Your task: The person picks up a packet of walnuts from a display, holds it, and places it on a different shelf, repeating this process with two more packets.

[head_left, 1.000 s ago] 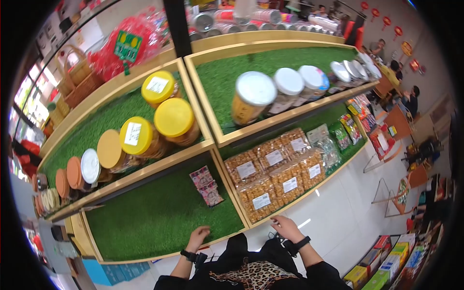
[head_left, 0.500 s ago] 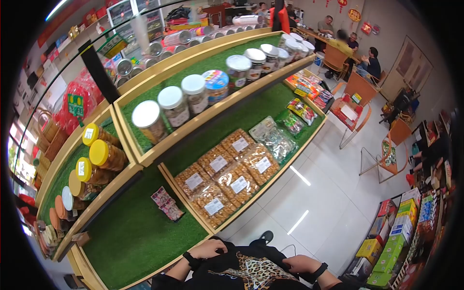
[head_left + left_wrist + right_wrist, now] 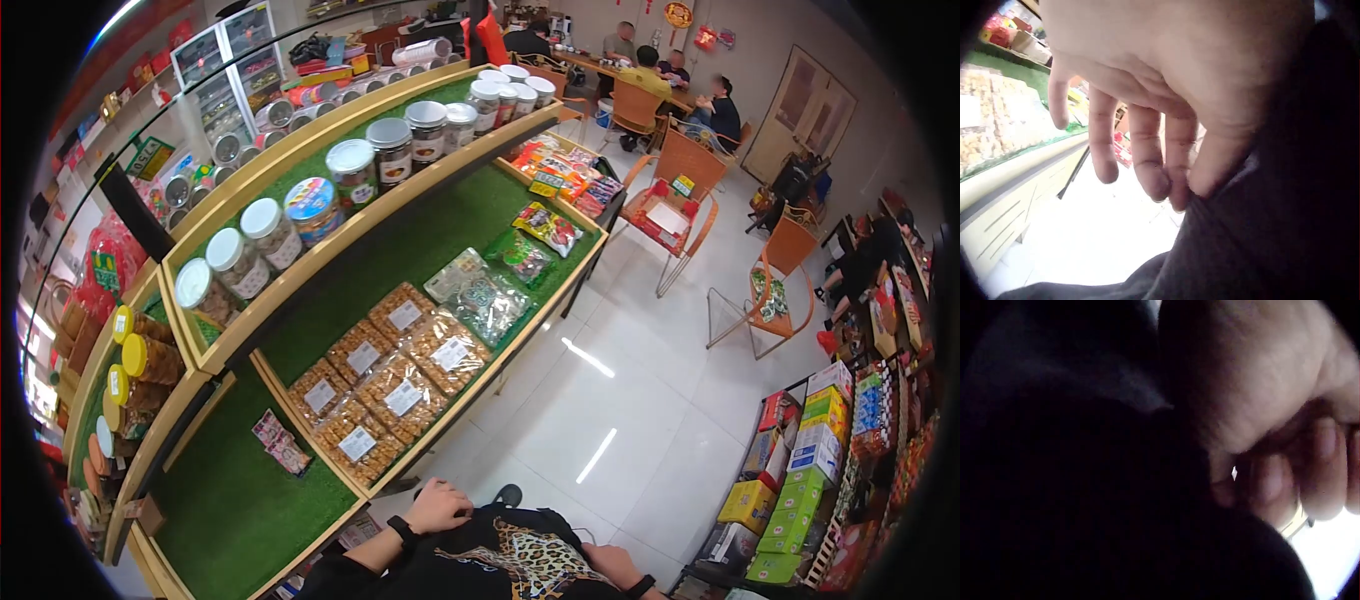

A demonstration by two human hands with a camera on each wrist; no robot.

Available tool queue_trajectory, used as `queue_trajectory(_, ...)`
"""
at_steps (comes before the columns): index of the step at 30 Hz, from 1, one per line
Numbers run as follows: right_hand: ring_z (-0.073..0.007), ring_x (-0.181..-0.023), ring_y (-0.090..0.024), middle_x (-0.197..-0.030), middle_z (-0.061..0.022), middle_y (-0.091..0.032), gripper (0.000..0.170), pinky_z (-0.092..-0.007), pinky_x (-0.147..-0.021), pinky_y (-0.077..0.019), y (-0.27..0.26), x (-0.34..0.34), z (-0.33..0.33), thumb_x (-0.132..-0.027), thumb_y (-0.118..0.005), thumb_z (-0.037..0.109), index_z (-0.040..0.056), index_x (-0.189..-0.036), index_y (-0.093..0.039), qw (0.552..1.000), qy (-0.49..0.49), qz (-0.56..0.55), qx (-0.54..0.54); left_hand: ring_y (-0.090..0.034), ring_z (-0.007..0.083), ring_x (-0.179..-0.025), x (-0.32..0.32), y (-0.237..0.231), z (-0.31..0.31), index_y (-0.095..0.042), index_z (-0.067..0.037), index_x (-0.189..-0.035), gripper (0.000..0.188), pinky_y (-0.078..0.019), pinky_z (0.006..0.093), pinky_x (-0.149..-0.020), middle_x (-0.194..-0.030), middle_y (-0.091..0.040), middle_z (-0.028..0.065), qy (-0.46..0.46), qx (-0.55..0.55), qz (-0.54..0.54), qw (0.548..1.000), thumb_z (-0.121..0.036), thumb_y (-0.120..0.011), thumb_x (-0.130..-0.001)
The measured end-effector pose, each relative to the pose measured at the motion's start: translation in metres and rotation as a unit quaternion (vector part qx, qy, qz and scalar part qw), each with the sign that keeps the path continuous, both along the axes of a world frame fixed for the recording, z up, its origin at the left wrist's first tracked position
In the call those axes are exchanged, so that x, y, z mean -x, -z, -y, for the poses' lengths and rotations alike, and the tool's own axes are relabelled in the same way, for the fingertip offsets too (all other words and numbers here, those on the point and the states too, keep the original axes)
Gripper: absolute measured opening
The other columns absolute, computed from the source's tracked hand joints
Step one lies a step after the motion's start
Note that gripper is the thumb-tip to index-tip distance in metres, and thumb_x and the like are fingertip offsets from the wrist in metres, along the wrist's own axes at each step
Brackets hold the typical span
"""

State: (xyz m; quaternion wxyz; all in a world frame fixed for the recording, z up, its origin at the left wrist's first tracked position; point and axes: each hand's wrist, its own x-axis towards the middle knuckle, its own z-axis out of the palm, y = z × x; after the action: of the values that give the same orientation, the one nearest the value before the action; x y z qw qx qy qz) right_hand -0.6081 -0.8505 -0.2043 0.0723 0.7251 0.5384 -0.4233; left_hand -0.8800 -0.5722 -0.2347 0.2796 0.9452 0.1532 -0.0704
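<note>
My left hand (image 3: 440, 507) is at the left side of the black printed shirt (image 3: 535, 550). In the left wrist view, thumb and index finger of the hand (image 3: 1147, 75) pinch dark cloth (image 3: 1260, 231), which gathers in folds at their tips; the other fingers hang down. On the shirt's right side is my right hand (image 3: 612, 565). The right wrist view shows that hand (image 3: 1266, 381) with curled fingers, thumb and index finger pinching dark cloth (image 3: 1116, 500); much of the grip is in shadow.
A green-lined shelf (image 3: 225, 500) runs along the left, with packets of nut snacks (image 3: 403, 397) and a small pink packet (image 3: 281, 443). Lidded jars (image 3: 350, 170) line the upper tier. Chairs (image 3: 680, 180) stand beyond the tiled floor (image 3: 600, 400); boxes (image 3: 790, 515) are at right.
From hanging apart in front of the shelf, both hands have come to the shirt and gripped its cloth. The head view has swung right, showing more floor, chairs and boxes.
</note>
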Motion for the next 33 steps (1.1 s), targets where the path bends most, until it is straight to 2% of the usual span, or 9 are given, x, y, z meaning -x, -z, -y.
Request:
queue_trajectory(2, -0.0347, -0.072, -0.063, -0.075, -0.0128, -0.064, 0.019, -0.0482, -0.058, -0.0470, 0.021, -0.003, 0.020, -0.087, -0.051, 0.027, 0.0136, -0.101, -0.053, 0.993, 0.031, 0.039, -0.104, -0.055, 0.0180, -0.091, -0.019, 0.004, 0.001, -0.066, -0.021, -0.087, 0.011, -0.0321, 0.0432, -0.094, -0.083, -0.060, -0.0043, 0.008, -0.019, 0.016, 1.000, -0.027, -0.064, -0.079)
queue_trajectory(3, -0.0339, -0.070, -0.063, -0.072, -0.0124, -0.064, 0.018, -0.0486, -0.056, -0.0459, 0.024, -0.002, 0.020, -0.086, -0.052, 0.029, 0.0145, -0.096, -0.055, 0.991, 0.057, 0.065, -0.106, -0.056, 0.0174, -0.090, -0.029, 0.003, -0.002, -0.066, -0.021, -0.086, 0.010, -0.0313, 0.0456, -0.096, -0.082, -0.060, -0.0046, 0.030, -0.024, 0.022, 0.999, -0.027, -0.064, -0.079)
queue_trajectory(10, -0.0367, -0.068, -0.063, -0.067, -0.0154, -0.061, 0.018, -0.0492, -0.056, -0.0447, 0.048, -0.029, 0.008, -0.084, -0.052, 0.033, 0.0162, -0.089, -0.057, 0.985, 0.133, 0.095, -0.048, -0.056, 0.0183, -0.088, -0.094, 0.003, -0.029, -0.065, -0.022, -0.079, 0.005, -0.0308, 0.0502, -0.095, -0.081, -0.062, -0.0060, 0.175, -0.024, -0.059, 0.982, -0.027, -0.063, -0.077)
queue_trajectory(16, -0.0385, -0.069, -0.063, -0.068, -0.0168, -0.062, 0.020, -0.0510, -0.058, -0.0448, 0.054, -0.071, -0.038, -0.084, -0.050, 0.034, 0.0187, -0.092, -0.058, 0.984, 0.146, 0.098, -0.018, -0.056, 0.0191, -0.088, -0.143, 0.030, -0.082, -0.064, -0.022, -0.074, 0.010, -0.0303, 0.0514, -0.095, -0.078, -0.062, -0.0050, 0.126, 0.033, -0.043, 0.991, -0.032, -0.066, -0.075)
queue_trajectory(20, -0.0375, -0.074, -0.064, -0.074, -0.0161, -0.065, 0.021, -0.0497, -0.061, -0.0472, 0.069, -0.106, -0.087, -0.084, -0.050, 0.034, 0.0196, -0.095, -0.061, 0.978, 0.165, 0.129, -0.003, -0.056, 0.0193, -0.087, -0.197, 0.026, -0.139, -0.062, -0.021, -0.071, 0.013, -0.0313, 0.0486, -0.092, -0.076, -0.062, -0.0044, 0.141, 0.034, -0.001, 0.989, -0.033, -0.066, -0.074)
queue_trajectory(22, -0.0372, -0.076, -0.065, -0.077, -0.0158, -0.066, 0.022, -0.0493, -0.062, -0.0481, 0.065, -0.119, -0.119, -0.084, -0.051, 0.034, 0.0201, -0.095, -0.063, 0.972, 0.185, 0.146, -0.008, -0.056, 0.0191, -0.085, -0.230, 0.024, -0.167, -0.061, -0.021, -0.068, 0.016, -0.0324, 0.0442, -0.087, -0.074, -0.061, -0.0039, 0.206, 0.032, 0.022, 0.978, -0.034, -0.066, -0.075)
queue_trajectory(28, -0.0373, -0.079, -0.064, -0.082, -0.0176, -0.066, 0.026, -0.0470, -0.069, -0.0496, 0.035, -0.156, -0.182, -0.084, -0.051, 0.031, 0.0190, -0.101, -0.067, 0.974, 0.203, 0.098, -0.004, -0.058, 0.0189, -0.081, -0.284, 0.041, -0.212, -0.061, -0.020, -0.071, 0.018, -0.0339, 0.0389, -0.083, -0.072, -0.061, -0.0028, 0.263, 0.039, 0.003, 0.964, -0.037, -0.068, -0.075)
queue_trajectory(30, -0.0384, -0.087, -0.061, -0.090, -0.0193, -0.065, 0.028, -0.0463, -0.073, -0.0488, 0.019, -0.182, -0.200, -0.082, -0.053, 0.025, 0.0058, -0.101, -0.061, 0.979, 0.195, 0.000, -0.055, -0.058, 0.0191, -0.083, -0.292, 0.037, -0.234, -0.064, -0.020, -0.074, 0.019, -0.0339, 0.0396, -0.084, -0.073, -0.061, -0.0017, 0.197, 0.101, -0.014, 0.975, -0.038, -0.067, -0.076)
queue_trajectory(33, -0.0369, -0.082, -0.062, -0.083, -0.0184, -0.065, 0.026, -0.0444, -0.070, -0.0486, 0.027, -0.225, -0.225, -0.085, -0.056, 0.030, 0.0061, -0.093, -0.064, 0.948, 0.250, -0.129, -0.151, -0.062, 0.0233, -0.084, -0.305, 0.026, -0.265, -0.067, -0.018, -0.085, 0.025, -0.0413, 0.0412, -0.076, -0.081, -0.065, 0.0022, 0.163, 0.113, -0.073, 0.977, -0.043, -0.064, -0.079)
